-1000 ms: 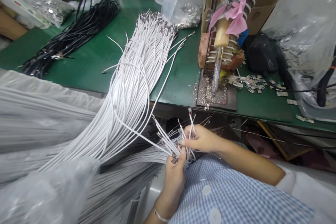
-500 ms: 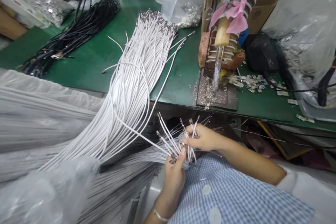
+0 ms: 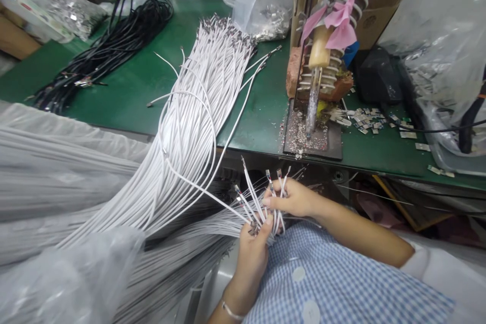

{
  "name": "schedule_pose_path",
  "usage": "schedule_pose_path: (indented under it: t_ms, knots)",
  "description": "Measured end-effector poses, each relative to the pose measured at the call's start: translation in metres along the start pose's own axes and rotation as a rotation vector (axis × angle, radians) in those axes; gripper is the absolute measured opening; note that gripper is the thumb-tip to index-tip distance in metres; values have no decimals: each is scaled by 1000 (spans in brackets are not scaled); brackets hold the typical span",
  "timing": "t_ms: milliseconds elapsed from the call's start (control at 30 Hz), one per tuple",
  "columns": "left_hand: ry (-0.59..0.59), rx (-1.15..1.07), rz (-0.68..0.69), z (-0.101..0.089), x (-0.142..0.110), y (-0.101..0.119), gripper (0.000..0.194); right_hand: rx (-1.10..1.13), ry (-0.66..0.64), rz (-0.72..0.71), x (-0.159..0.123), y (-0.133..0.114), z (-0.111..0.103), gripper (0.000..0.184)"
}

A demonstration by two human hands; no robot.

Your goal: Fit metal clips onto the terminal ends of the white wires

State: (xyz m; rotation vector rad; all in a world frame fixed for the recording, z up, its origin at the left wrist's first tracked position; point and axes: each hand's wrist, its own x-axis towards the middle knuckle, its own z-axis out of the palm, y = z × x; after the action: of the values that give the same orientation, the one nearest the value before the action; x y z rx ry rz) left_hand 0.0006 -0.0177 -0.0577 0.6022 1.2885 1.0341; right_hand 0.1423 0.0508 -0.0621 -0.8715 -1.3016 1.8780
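Left hand (image 3: 252,250) has thumb and fingers closed on a bunch of white cables (image 3: 246,205), and the right hand (image 3: 292,198) is just above it, thumb pressed in on some of the same bunch. It's all held below the bench edge, in front of the checked apron (image 3: 326,268). The fingers and overlapping cables hide a lot, so I can't get a full count, but at least five tips poke up. Left wrist has one bracelet (image 3: 231,311), and the apron shows two pale round spots. Out on the green bench (image 3: 129,106) there's one big white cable pile (image 3: 201,91), way too many to count, plus one black cable bundle (image 3: 110,45). The clear bag (image 3: 261,0) behind the pile holds little metal parts, so does the bag far left (image 3: 72,12), and the tray (image 3: 450,159) with plastic over it is cut off at the right edge, near one wooden-handled tool (image 3: 321,48) with pink cloth (image 3: 341,23) tied on
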Motion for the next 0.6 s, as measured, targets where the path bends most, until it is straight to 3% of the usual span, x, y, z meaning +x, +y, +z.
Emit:
schedule_pose_path:
  t_ms: [367, 600]
  knots:
    - [99, -41, 21, -2, 4, -1, 23, -127, 57, -51, 0, 1, -7, 20]
    - [-5, 52, 56, 0, 3, 8, 19, -212, 77, -92, -7, -3, -8, 16]
